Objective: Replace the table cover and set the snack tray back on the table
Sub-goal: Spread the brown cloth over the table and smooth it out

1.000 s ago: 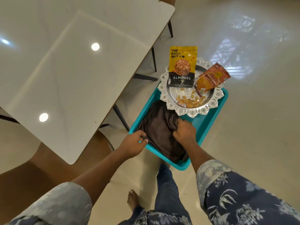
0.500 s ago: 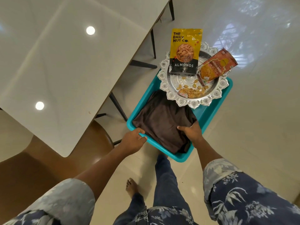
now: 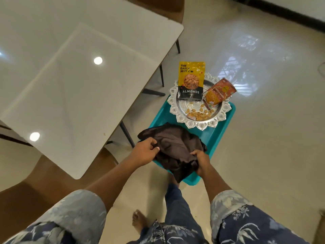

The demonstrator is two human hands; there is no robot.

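A folded dark brown table cover (image 3: 175, 147) lies bunched over the near end of a teal plastic tray (image 3: 218, 131) on the floor. My left hand (image 3: 144, 154) grips its left edge and my right hand (image 3: 202, 162) grips its near right corner, both lifting the cloth off the tray. At the tray's far end sits an ornate silver snack tray (image 3: 221, 113) with loose almonds, a yellow almonds pouch (image 3: 191, 80) and an orange snack packet (image 3: 218, 93) leaning on it. The bare white table (image 3: 70, 85) stands to the left.
Black table legs (image 3: 126, 134) stand just left of the teal tray. A brown chair seat (image 3: 44, 187) pokes out under the table's near corner. My bare foot (image 3: 139, 221) and trouser leg are on the glossy floor below the tray.
My left hand left the teal tray's rim and took hold of the cloth. Both hands have gathered the cover and raised it, so it is now bunched above the tray.
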